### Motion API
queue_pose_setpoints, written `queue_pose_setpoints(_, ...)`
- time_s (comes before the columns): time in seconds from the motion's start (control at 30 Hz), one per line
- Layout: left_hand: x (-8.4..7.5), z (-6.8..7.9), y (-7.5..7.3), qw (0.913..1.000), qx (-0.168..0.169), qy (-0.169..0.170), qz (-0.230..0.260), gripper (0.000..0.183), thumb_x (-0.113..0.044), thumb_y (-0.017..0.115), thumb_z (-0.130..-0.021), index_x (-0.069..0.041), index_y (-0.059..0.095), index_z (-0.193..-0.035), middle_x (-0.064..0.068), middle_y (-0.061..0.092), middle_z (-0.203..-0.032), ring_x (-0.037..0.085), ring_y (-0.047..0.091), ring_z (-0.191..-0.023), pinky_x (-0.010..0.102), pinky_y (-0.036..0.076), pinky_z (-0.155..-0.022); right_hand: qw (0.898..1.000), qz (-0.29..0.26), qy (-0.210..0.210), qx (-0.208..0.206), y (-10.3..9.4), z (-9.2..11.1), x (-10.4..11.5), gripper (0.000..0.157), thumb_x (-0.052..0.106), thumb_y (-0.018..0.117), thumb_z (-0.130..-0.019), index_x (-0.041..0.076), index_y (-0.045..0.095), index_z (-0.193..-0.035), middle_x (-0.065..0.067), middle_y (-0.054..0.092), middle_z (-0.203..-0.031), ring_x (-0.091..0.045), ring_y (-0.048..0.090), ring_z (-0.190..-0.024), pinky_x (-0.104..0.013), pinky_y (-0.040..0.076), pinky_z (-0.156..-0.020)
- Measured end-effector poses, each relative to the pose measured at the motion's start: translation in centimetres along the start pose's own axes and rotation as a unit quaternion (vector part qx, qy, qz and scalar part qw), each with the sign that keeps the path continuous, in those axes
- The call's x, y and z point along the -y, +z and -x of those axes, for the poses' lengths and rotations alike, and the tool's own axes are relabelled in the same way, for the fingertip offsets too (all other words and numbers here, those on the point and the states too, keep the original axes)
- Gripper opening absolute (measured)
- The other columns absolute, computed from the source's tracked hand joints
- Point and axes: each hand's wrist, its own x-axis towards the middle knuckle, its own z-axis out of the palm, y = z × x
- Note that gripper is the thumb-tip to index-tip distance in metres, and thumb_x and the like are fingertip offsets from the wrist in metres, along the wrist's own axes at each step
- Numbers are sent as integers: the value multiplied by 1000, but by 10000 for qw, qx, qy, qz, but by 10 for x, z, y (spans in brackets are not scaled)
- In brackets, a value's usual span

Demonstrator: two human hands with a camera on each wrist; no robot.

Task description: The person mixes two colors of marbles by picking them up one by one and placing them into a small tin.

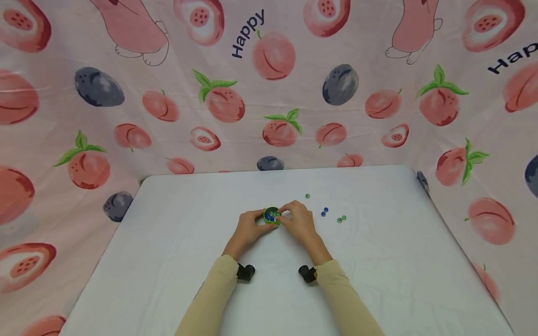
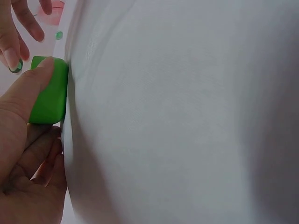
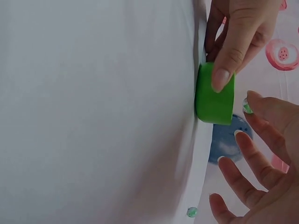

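Note:
A small green cup (image 1: 266,219) stands on the white table with several blue and green glass marbles (image 1: 271,217) inside. My left hand (image 1: 250,227) holds the cup from its left side, thumb pressed on the near wall (image 2: 52,95) and fingers around the far side. At the cup's right rim is my right hand (image 1: 299,220). Between its thumb and index finger it pinches a clear green marble (image 3: 247,106), just above the cup's opening. The right hand's other fingers (image 3: 239,179) are spread apart.
Right of the cup lie loose marbles: a green one (image 1: 307,196) farther back, two blue ones (image 1: 324,212), and two green ones (image 1: 342,219) farthest right. Peach-printed cloth (image 1: 235,140) hangs behind and beside the white table (image 1: 168,261).

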Motion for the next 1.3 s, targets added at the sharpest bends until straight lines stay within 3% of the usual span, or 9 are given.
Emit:
queue_pose_setpoints(0.23, 0, 0, 1, 9999, -36, 101, -31, 57, -26, 87, -90, 2, 69, -136, 19, 71, -134, 36, 63, -132, 53, 48, -115, 9999, -50, -12, -114, 6, -1, -1, 16, 22, 84, -92, 11, 83, -104, -12, 74, -117, -36, 67, -119, -61, 50, -93)
queue_pose_setpoints(0.5, 2, 0, 2, 10000, -48, -3, -18, 59, -27, 88, -90, 2, 68, -138, 20, 70, -137, 38, 61, -135, 54, 47, -117, 9997, 145, 31, -175, 4, 4, -1, 18, 24, 83, -93, 12, 83, -107, -13, 74, -121, -38, 66, -120, -62, 51, -95)
queue_pose_setpoints(0.77, 1, 0, 3, 9999, -44, -110, 46, 62, -26, 88, -90, 3, 66, -139, 20, 68, -139, 38, 59, -137, 53, 45, -118, 9982, 281, 182, -494, -11, 16, -10, 20, 23, 83, -93, 10, 83, -108, -14, 74, -120, -40, 66, -117, -65, 50, -97)
queue_pose_setpoints(1.3, -1, 3, 2, 9997, -60, -213, 75, 65, -28, 87, -90, 3, 63, -142, 20, 65, -143, 40, 54, -142, 52, 40, -123, 9932, 656, 613, -742, -43, 34, -47, 24, 22, 82, -94, 8, 82, -113, -20, 72, -125, -44, 65, -117, -64, 50, -95)
